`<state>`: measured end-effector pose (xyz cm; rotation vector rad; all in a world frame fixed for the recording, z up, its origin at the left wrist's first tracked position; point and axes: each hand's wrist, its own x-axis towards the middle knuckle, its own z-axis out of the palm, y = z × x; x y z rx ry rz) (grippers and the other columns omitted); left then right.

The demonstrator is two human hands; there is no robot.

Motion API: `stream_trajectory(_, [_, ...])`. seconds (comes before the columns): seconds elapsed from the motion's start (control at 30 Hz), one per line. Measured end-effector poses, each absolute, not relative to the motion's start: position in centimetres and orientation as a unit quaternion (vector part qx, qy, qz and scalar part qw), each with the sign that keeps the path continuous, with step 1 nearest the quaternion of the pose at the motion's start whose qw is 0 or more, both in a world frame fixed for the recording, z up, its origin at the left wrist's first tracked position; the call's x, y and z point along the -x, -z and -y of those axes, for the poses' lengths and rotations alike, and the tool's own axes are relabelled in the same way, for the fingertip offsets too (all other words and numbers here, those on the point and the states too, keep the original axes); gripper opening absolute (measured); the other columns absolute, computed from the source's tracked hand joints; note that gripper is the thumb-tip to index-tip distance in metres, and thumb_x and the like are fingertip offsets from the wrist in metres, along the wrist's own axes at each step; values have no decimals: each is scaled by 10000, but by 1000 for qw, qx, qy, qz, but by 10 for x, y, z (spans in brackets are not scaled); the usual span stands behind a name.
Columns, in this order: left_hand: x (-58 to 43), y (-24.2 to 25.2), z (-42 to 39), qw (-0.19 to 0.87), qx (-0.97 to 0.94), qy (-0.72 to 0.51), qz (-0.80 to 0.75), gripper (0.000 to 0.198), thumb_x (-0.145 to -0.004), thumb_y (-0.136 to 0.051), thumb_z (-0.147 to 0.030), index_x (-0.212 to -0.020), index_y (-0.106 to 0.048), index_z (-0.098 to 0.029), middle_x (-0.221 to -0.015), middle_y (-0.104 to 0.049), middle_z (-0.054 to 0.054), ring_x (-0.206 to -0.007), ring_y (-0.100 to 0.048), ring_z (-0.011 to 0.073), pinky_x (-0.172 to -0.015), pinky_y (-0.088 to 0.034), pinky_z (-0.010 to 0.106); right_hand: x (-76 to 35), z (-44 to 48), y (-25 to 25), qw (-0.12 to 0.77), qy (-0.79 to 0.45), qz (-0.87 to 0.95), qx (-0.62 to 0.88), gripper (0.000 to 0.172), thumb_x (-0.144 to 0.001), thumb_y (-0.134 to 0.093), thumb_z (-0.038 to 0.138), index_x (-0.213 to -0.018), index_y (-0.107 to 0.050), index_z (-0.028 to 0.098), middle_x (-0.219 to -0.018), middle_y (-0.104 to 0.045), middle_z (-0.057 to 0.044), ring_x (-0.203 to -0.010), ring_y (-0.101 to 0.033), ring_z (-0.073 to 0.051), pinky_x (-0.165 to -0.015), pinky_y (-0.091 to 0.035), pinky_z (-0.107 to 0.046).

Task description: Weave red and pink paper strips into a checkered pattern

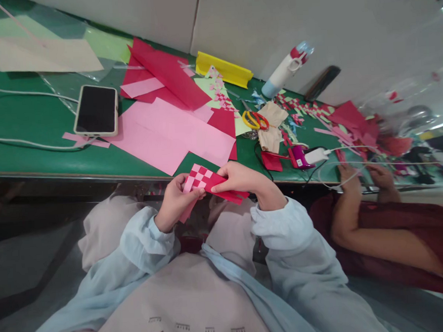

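Observation:
A woven paper piece (201, 176), checkered in red and pink, is held between both hands just off the table's front edge. My left hand (175, 200) pinches its pink left side, thumb on top. On its right, my right hand (239, 178) grips the red strips, whose loose ends stick out below the palm. Behind the hands lies a large pink paper sheet (160, 132), partly over red sheets (172, 72).
On the green table (31, 158) are a phone (95, 110) with white cables, scissors (255, 120), a yellow holder (224, 69), a white bottle (285, 71) and a purple plug adapter (300, 157). To the right, a co-worker's hands (350, 176) rest near the table edge.

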<state>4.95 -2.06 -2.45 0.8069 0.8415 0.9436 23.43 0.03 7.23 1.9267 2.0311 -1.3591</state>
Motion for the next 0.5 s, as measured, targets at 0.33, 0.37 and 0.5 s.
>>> stream_trajectory(0.33, [-50, 27, 21, 743, -365, -427, -365, 472, -579, -885, -295, -929, -614, -132, -758, -702, 14, -619, -673, 138, -611, -586, 261, -232, -3, -74, 79, 425, -682, -589, 302, -671, -681, 418, -566, -537, 174, -509, -406, 58, -491, -344, -80, -481, -226, -259])
stream_trajectory(0.37, [-50, 27, 21, 745, -365, -424, -364, 478, -574, -887, -294, -931, -614, -132, -759, -700, 13, -621, -672, 138, -612, -587, 263, -231, -3, -74, 73, 423, -685, -589, 309, -676, -683, 437, -587, -554, 171, -521, -421, 55, -499, -353, -83, -483, -230, -258])
stream_trajectory(0.5, [-49, 25, 21, 744, -371, -422, -362, 486, -557, -896, -292, -923, -619, -134, -761, -689, 3, -623, -668, 132, -613, -584, 258, -227, -2, -73, 22, 421, -690, -589, 367, -717, -662, 517, -674, -617, 155, -582, -487, 38, -541, -380, -91, -499, -245, -252])
